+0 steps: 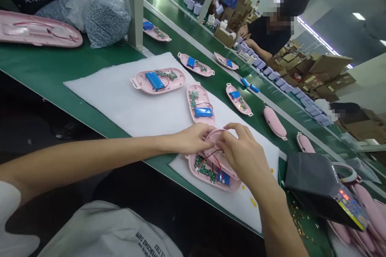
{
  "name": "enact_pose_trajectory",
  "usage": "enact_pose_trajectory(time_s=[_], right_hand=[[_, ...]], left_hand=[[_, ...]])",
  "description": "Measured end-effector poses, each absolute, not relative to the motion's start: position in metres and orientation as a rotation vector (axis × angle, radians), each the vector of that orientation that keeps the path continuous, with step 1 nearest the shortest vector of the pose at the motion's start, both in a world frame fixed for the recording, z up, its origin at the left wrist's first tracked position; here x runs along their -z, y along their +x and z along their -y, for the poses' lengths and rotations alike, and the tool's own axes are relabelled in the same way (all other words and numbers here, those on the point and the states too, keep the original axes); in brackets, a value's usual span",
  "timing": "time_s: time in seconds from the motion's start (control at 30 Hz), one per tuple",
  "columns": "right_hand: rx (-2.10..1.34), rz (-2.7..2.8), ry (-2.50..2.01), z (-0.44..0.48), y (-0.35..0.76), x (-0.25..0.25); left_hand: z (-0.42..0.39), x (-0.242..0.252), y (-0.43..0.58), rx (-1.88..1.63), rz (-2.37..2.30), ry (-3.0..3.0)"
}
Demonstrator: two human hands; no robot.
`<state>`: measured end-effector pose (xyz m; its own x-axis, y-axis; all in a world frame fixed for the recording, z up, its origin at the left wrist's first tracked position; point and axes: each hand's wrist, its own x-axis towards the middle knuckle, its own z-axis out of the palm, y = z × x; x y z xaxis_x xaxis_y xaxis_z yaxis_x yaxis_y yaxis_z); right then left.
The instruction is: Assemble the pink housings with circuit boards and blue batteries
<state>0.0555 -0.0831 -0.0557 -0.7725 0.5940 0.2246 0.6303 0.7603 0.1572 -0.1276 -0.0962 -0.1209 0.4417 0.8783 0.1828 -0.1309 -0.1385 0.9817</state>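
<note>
My left hand [193, 138] and my right hand [241, 154] both grip a pink oval cover [215, 144], tilted above an open pink shell half [211, 172] on the white foam pad [120, 100]. That shell shows a green circuit board, red wires and a blue battery. Fingers of both hands are curled round the cover's rim. Two more open pink shells [158, 80] [200, 104] with blue batteries lie just beyond my hands.
Further pink shells [196, 64] [239, 99] and closed pink units [275, 122] lie along the green conveyor. A black device [325, 188] with lit buttons stands at right. Bags of grey parts [105, 12] sit at back left. Other people work behind, among cardboard boxes.
</note>
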Motion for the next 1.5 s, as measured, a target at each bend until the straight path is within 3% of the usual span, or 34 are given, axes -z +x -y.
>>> enact_pose_trajectory(time_s=[0.13,0.27,0.37,0.47,0.67,0.8,1.0,1.13,1.3,1.43,1.5], right_hand=[[0.344,2.652,-1.219,0.082,0.053,0.049],[-0.191,2.434,-1.626,0.069,0.072,0.039],[-0.457,2.415,-1.479,0.071,0.085,0.037],[-0.256,2.395,-1.214,0.093,0.088,0.044],[0.645,2.357,-0.845,0.139,0.091,0.076],[0.333,2.598,-1.051,0.144,0.091,0.090],[-0.131,2.817,-1.098,0.110,0.088,0.087],[-0.323,2.418,-1.360,0.112,0.132,0.081],[-0.126,1.835,-1.950,0.034,0.206,0.056],[-0.126,1.719,-2.186,-0.086,0.202,0.041],[-0.184,1.720,-2.150,-0.129,0.183,0.038]], left_hand=[[0.100,0.120,-0.128,-1.026,-0.730,1.426],[0.105,0.116,-0.128,-1.057,-0.909,1.517],[0.108,0.111,-0.127,-1.095,-0.926,1.588],[0.113,0.109,-0.127,-1.123,-0.918,1.753],[0.122,0.121,-0.148,-0.768,-0.862,2.243],[0.119,0.110,-0.162,-0.795,-0.992,2.518],[-0.034,0.039,-0.106,-0.484,-1.004,2.643],[-0.153,0.029,-0.034,-0.358,-1.071,2.678],[-0.209,0.047,0.000,-0.230,-1.134,2.645],[-0.191,0.017,-0.045,-0.154,-1.176,2.701],[-0.159,-0.003,-0.076,-0.325,-1.312,2.712]])
